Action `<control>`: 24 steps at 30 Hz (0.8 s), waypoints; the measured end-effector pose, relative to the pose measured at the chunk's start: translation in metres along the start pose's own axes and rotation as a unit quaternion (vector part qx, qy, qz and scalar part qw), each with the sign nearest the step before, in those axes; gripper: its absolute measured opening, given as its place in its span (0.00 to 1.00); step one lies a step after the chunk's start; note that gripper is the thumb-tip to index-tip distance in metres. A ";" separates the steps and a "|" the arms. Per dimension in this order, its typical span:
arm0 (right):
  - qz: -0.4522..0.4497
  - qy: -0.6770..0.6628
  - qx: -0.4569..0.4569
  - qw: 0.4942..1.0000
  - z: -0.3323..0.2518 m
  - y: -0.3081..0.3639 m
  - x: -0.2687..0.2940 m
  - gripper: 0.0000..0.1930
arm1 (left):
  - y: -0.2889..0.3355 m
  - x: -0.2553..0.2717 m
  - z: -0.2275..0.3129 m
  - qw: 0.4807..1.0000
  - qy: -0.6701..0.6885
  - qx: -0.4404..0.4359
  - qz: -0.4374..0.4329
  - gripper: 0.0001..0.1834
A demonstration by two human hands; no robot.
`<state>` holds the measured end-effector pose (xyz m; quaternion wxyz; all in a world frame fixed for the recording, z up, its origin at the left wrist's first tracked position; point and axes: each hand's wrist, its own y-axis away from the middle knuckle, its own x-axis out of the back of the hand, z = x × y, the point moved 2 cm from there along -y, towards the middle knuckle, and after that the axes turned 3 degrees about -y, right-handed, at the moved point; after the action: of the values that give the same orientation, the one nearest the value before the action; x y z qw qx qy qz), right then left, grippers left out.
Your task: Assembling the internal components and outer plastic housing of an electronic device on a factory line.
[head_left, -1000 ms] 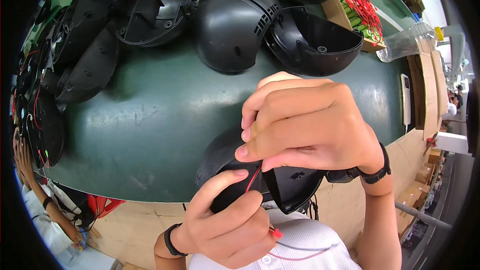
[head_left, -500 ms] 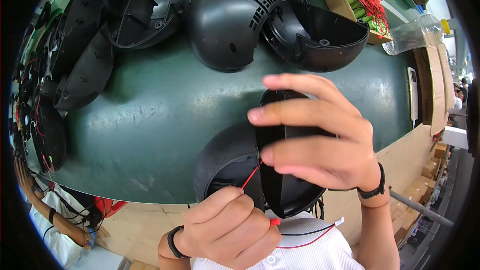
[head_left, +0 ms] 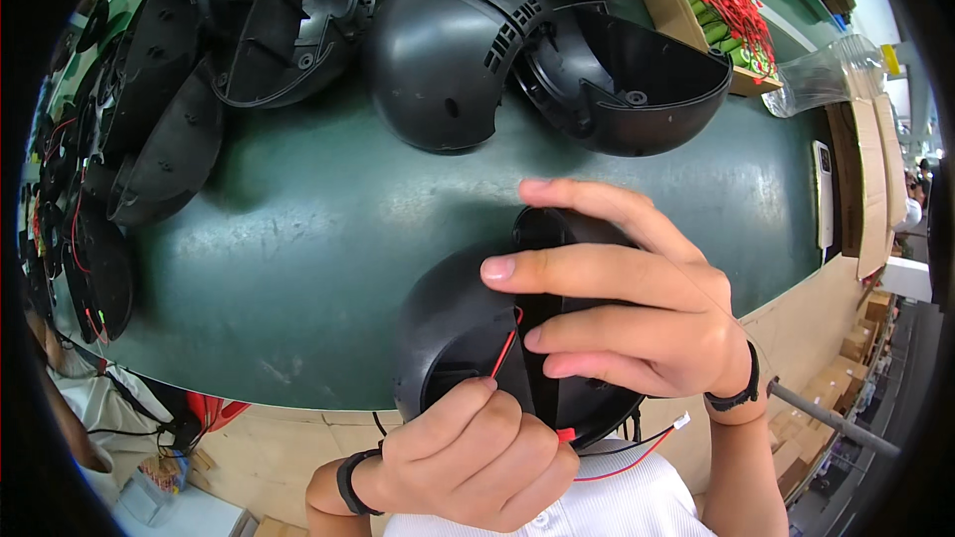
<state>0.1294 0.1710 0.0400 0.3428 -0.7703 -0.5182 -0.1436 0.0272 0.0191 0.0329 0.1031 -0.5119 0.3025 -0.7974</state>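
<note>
Just above my lap a black plastic shell (head_left: 453,283) with a rounded outside and a hollow inside is held tilted. My left hand (head_left: 477,462) is closed in a pinch on a red wire (head_left: 505,350), which runs up to an edge in the middle of the shell and bends there. Over the right part of the shell lies my right hand (head_left: 637,313), fingers spread and stretched out; its thumb is hidden. Beside my left hand a red plug (head_left: 565,435) shows. A white connector (head_left: 681,421) on a red and a black lead hangs to the right.
Several black half-round shells (head_left: 438,60) stand along the back and left of the green table (head_left: 298,268). At the back right are a carton of green cells with red wires (head_left: 721,0), a clear plastic bottle (head_left: 831,75) and a white device (head_left: 823,194). Another person sits at the far left.
My right hand has come down and its fingers have settled on the shell. The red wire's upper end now shows, bent over. At the far left the other person's arm has moved.
</note>
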 end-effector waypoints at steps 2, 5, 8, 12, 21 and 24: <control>-0.004 0.006 0.016 1.000 0.000 0.001 -0.001 0.13 | 0.000 0.001 -0.001 1.000 0.006 0.003 -0.003 0.08; 0.025 0.013 -0.014 1.000 0.000 0.001 -0.002 0.13 | 0.000 -0.001 -0.001 1.000 0.013 0.010 0.000 0.08; -0.001 0.026 0.012 1.000 0.001 0.002 0.000 0.14 | 0.000 0.000 -0.001 1.000 0.011 0.014 0.003 0.07; -0.014 -0.003 0.065 0.998 0.011 0.004 -0.001 0.18 | 0.001 0.000 -0.001 1.000 0.012 0.009 -0.005 0.07; 0.276 -0.216 -0.154 0.924 0.006 0.020 -0.018 0.05 | 0.005 0.005 -0.003 0.997 0.063 0.012 -0.033 0.09; 0.319 -0.182 -0.163 0.916 0.005 0.018 -0.021 0.06 | 0.001 0.001 -0.007 0.998 0.070 0.000 0.004 0.08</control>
<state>0.1358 0.1554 0.0172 0.1402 -0.9527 -0.2675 0.0335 0.0209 0.0205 0.0310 0.0847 -0.4541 0.3110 -0.8306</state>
